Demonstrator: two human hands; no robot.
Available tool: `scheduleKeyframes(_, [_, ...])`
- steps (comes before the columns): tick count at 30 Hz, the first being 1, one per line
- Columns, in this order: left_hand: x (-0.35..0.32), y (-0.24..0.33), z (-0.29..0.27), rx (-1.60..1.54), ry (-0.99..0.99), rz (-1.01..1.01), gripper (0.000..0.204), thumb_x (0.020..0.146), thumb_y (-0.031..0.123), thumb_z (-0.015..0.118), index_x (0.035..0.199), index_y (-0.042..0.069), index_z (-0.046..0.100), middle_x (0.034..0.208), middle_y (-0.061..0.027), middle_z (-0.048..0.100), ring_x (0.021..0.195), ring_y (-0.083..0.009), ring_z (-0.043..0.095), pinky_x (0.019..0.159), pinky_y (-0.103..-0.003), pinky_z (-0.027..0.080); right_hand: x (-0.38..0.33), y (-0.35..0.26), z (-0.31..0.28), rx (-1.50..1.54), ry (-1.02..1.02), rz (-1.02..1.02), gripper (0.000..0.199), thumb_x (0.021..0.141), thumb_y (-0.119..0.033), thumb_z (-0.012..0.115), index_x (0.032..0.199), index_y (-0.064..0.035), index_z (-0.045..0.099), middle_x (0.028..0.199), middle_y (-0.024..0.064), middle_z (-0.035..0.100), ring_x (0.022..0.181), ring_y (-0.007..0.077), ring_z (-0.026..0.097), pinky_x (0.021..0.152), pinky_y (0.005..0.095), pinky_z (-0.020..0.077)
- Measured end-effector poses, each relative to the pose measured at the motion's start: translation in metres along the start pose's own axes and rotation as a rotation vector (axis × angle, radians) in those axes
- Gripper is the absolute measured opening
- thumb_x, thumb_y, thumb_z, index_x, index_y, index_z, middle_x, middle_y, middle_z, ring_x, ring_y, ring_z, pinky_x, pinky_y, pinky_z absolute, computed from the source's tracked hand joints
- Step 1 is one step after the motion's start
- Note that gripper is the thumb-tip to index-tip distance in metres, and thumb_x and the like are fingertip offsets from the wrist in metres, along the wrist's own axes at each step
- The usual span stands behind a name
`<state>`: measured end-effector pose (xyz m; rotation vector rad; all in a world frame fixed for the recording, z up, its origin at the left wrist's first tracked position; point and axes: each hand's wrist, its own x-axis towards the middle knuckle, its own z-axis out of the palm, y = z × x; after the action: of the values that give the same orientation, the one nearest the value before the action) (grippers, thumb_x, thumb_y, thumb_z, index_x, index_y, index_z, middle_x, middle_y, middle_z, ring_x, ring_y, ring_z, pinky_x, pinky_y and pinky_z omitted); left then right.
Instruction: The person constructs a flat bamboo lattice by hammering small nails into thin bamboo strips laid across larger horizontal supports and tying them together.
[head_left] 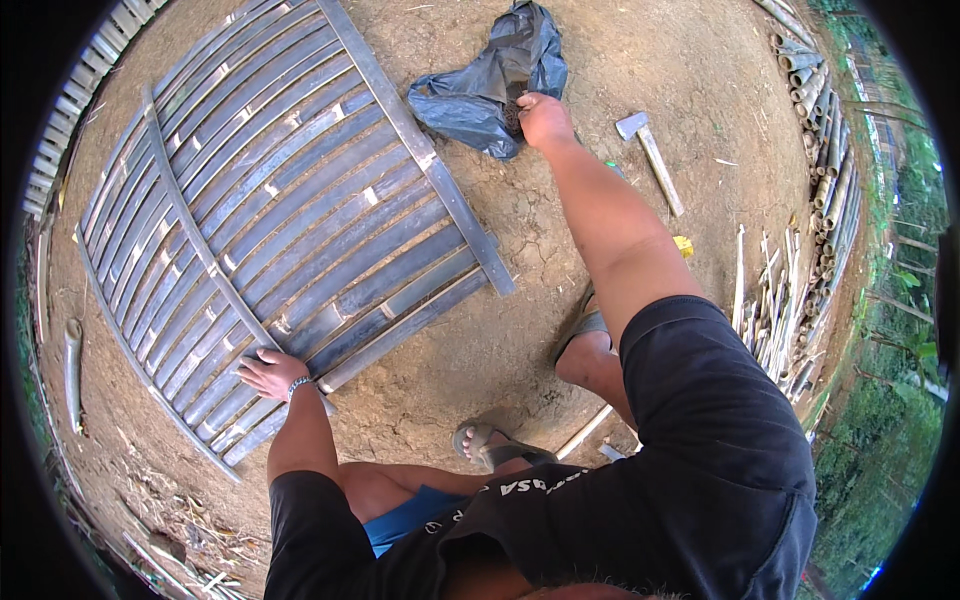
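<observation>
A slatted bamboo panel (pixel 330 215), dark and weathered with pale worn patches, lies on the ground at the left and is crossed by several long strips. My left hand (pixel 273 374) rests on its near part, fingers stretched over the slats, holding nothing. To the panel's right a crumpled black plastic bag (pixel 455 100) lies spread open, with small dark pieces, perhaps nails, inside. My right hand (pixel 545 118) reaches to the bag's opening with curled fingers. What those fingers hold, if anything, is too small to make out.
A hammer (pixel 655 165) with a pale handle lies right of my right forearm. Bamboo poles (pixel 825 160) are stacked at the far right, with split strips (pixel 775 310) nearer. A short bamboo piece (pixel 73 370) lies left of the panel. My sandalled foot (pixel 490 440) stands on bare earth.
</observation>
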<state>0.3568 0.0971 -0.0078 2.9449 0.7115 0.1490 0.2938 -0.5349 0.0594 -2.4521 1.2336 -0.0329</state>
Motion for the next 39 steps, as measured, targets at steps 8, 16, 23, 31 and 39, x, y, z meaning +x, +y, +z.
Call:
scheduleKeyframes(8, [0.002,0.001,-0.003,-0.005,-0.013,-0.009,0.067,0.105,0.053,0.033,0.158,0.015,0.038,0.167,-0.0147,0.028,0.156,-0.0306,0.024,0.122,-0.057,0.021,0.009,0.014,0.002,0.090,0.004,0.014,0.023,0.093,-0.021,0.067,0.113,-0.0131,0.076,0.109,0.0110,0.076,0.101,0.0270,0.073,0.088,0.0364,0.0562])
scheduleKeyframes(16, [0.001,0.002,-0.007,0.013,-0.023,-0.001,0.065,0.105,0.052,0.034,0.158,0.014,0.039,0.167,-0.0153,0.027,0.155,-0.0320,0.024,0.122,-0.058,0.022,0.025,0.031,-0.003,0.754,-0.285,0.233,0.024,0.095,-0.014,0.063,0.115,-0.0045,0.072,0.101,0.0112,0.077,0.087,0.0180,0.074,0.078,0.0322,0.0564])
scheduleKeyframes(23, [0.002,-0.001,-0.004,0.044,-0.027,0.005,0.065,0.105,0.051,0.034,0.158,0.014,0.039,0.167,-0.0151,0.027,0.155,-0.0318,0.024,0.122,-0.058,0.022,0.022,0.039,-0.002,0.258,-0.166,-0.014,0.020,0.088,-0.018,0.071,0.107,-0.0130,0.077,0.101,0.0103,0.077,0.094,0.0266,0.074,0.085,0.0367,0.0574])
scheduleKeyframes(31, [0.007,-0.004,0.000,0.042,-0.023,0.012,0.067,0.105,0.052,0.034,0.158,0.013,0.039,0.167,-0.0156,0.028,0.154,-0.0334,0.026,0.121,-0.058,0.023,0.010,0.016,-0.008,-0.041,-0.014,-0.092,0.019,0.089,-0.021,0.065,0.105,-0.0199,0.077,0.108,0.0126,0.075,0.103,0.0343,0.070,0.093,0.0442,0.0554])
scheduleKeyframes(39, [0.023,-0.024,0.027,0.099,0.121,0.091,0.061,0.104,0.052,0.043,0.150,0.014,0.052,0.160,-0.0158,0.041,0.147,-0.0344,0.039,0.116,-0.056,0.033,0.014,0.023,-0.016,-0.215,-0.071,-0.280,0.016,0.088,-0.013,0.061,0.101,-0.0093,0.071,0.111,0.0197,0.071,0.105,0.0388,0.069,0.091,0.0467,0.0562])
